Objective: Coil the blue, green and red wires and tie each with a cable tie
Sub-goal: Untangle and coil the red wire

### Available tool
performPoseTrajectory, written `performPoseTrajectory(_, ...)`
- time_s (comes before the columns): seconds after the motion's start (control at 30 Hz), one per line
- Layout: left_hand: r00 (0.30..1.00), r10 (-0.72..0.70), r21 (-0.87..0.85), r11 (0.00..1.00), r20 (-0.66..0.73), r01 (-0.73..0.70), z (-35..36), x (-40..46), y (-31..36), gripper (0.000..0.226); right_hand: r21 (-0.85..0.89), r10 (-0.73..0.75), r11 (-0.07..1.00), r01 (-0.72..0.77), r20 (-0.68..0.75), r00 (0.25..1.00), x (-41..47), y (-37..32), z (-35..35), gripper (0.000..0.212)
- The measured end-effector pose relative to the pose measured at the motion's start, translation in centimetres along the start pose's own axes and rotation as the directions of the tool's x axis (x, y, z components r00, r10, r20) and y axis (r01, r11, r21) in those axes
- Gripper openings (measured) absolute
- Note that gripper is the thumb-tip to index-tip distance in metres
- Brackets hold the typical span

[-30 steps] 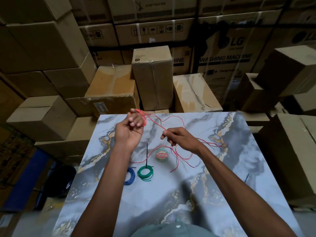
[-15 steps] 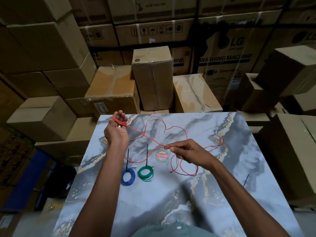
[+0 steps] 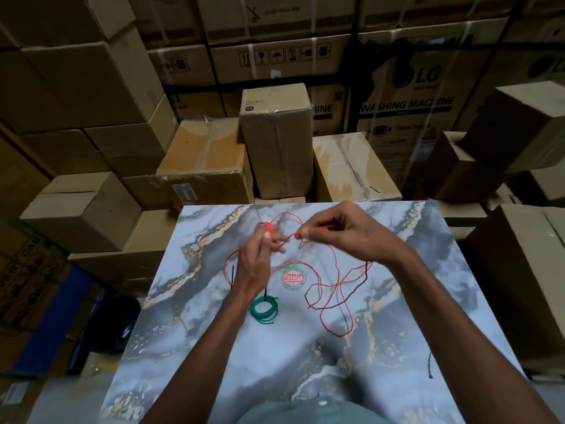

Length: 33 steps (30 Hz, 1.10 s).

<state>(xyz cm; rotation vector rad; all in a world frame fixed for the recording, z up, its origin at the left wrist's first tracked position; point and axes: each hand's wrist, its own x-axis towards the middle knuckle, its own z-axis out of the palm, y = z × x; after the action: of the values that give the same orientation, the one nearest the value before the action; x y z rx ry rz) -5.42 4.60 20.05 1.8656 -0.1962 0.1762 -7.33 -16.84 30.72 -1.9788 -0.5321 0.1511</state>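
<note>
Red wire (image 3: pixel 328 296), partly wound: a few turns sit around the fingers of my left hand (image 3: pixel 260 255), and the rest trails in loose loops on the bench (image 3: pixel 397 316) below and to the right of both hands. I judge the left fingers serve as a former, so each turn comes out the same size. My right hand (image 3: pixel 342 232) pinches the wire between thumb and fingertips, just beside the left fingertips, where it can feed the next turn and keep the strand taut. The left fingers are curled with the small red bundle held on them.

Green coil (image 3: pixel 263 310), already wound, lies on the bench just below my left wrist, with a black cable tie standing up from it. By that, green looks finished and red is the wire in hand.

A thin black tie (image 3: pixel 232 275) shows left of my left wrist; the blue wire it may belong to is hidden under my forearm, so I cannot say how it lies. Another dark tie (image 3: pixel 429 365) lies near the bench's right edge, beyond my right forearm, probably kept for the red coil. A round sticker (image 3: pixel 293 277) sits between the hands and the loose loops. How many red turns are made is too small to count.
</note>
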Motion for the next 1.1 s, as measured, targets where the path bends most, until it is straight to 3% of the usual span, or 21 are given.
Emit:
performPoseTrajectory(0.1, 0.977, -0.010, -0.125, 0.991, 0.211, 0.038, 0.7, -1.3, 1.3, 0.039, 0.008, -0.031, 0.999, 0.032, -0.123, 0.992, 1.2, 0.2, -1.9, 0.018)
performPoseTrajectory(0.2, 0.951, 0.003, -0.257, 0.963, 0.310, 0.081, 0.8, -2.0, 2.9, 0.039, 0.000, 0.006, 1.000, -0.006, -0.252, 0.968, 2.2, 2.4, -3.4, 0.019)
performPoseTrajectory(0.4, 0.935, 0.024, -0.433, 0.890, 0.355, 0.142, -0.1, -1.6, 4.4, 0.035, 0.016, 0.071, 0.997, -0.069, -0.333, 0.940, 2.0, 6.5, -3.5, 0.018)
performPoseTrajectory(0.6, 0.934, -0.099, -0.622, 0.721, 0.343, 0.304, -0.3, -1.3, 4.8, 0.030, 0.200, 0.259, 0.958, -0.206, -0.295, 0.920, 0.6, 9.8, -0.1, 0.031)
performPoseTrajectory(0.7, 0.943, -0.180, -0.700, 0.634, 0.280, 0.329, 0.1, -0.5, 4.6, 0.030, 0.477, 0.482, 0.802, -0.359, -0.162, 0.861, -0.9, 12.9, 2.6, 0.051)
performPoseTrajectory(0.8, 0.944, -0.272, -0.864, 0.411, 0.188, 0.290, -0.3, 0.9, 4.4, 0.028, 0.654, 0.612, 0.593, -0.470, 0.014, 0.791, -2.0, 15.1, 4.5, 0.046)
performPoseTrajectory(0.87, 0.942, -0.313, -0.939, 0.271, 0.123, 0.213, -1.7, 2.1, 3.8, 0.029, 0.701, 0.683, 0.518, -0.490, 0.006, 0.730, -3.1, 16.4, 4.4, 0.049)
performPoseTrajectory(0.93, 0.936, -0.345, -0.958, 0.236, 0.074, 0.163, -3.0, 3.0, 3.1, 0.029, 0.642, 0.737, 0.566, -0.517, -0.114, 0.666, -4.5, 17.6, 3.7, 0.053)
performPoseTrajectory(1.03, 0.924, -0.379, -0.956, 0.256, 0.038, 0.145, -3.7, 3.4, 2.4, 0.029, 0.220, 0.666, 0.740, -0.635, -0.375, 0.645, -5.0, 18.8, 3.1, 0.048)
performPoseTrajectory(1.1, 0.923, -0.381, -0.942, 0.286, 0.054, 0.173, -3.0, 3.3, 2.3, 0.029, 0.002, 0.609, 0.738, -0.675, -0.434, 0.664, -4.1, 19.0, 3.1, 0.036)
